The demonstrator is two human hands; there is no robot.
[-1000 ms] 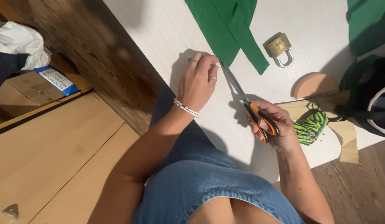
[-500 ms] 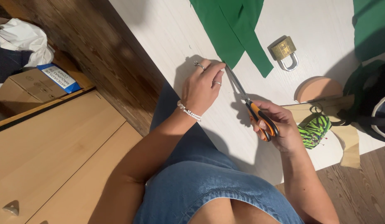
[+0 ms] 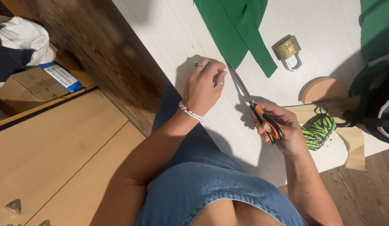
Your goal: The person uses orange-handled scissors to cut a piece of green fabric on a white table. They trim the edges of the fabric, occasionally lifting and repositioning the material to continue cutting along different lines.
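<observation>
Holding: the right hand [image 3: 282, 125] is closed around the orange and black handles of the scissors [image 3: 255, 106], in the middle right of the frame.
Scissors: the thin metal blades point up and left, toward the tip of the green cloth [image 3: 238, 31]. The blades look shut or almost shut; I cannot tell which. The blade tip is just beside the edge of the cloth.
Left hand: the left hand [image 3: 205, 86] sits in the middle of the frame with its fingers curled down onto the white tabletop [image 3: 169, 33]. It holds nothing that can be seen. It has rings on two fingers and a white bead bracelet [image 3: 191, 112] on the wrist.
Green cloth: it lies flat at the top middle of the frame, cut into long strips that end in points. One more green piece [image 3: 378, 25] lies at the top right corner.
Padlock: a gold padlock [image 3: 288, 51] lies on the tabletop, right of the cloth.
Round thing: a flat tan disc [image 3: 324, 88] lies right of the scissors.
Striped thing: a green and black striped roll [image 3: 318, 132] sits just beside the right hand, on a tan paper shape [image 3: 355, 140].
Bag: a dark bag [image 3: 376, 100] is at the right edge.
Floor side: a cardboard box [image 3: 29, 86] and a white cloth [image 3: 27, 39] are at the upper left.
</observation>
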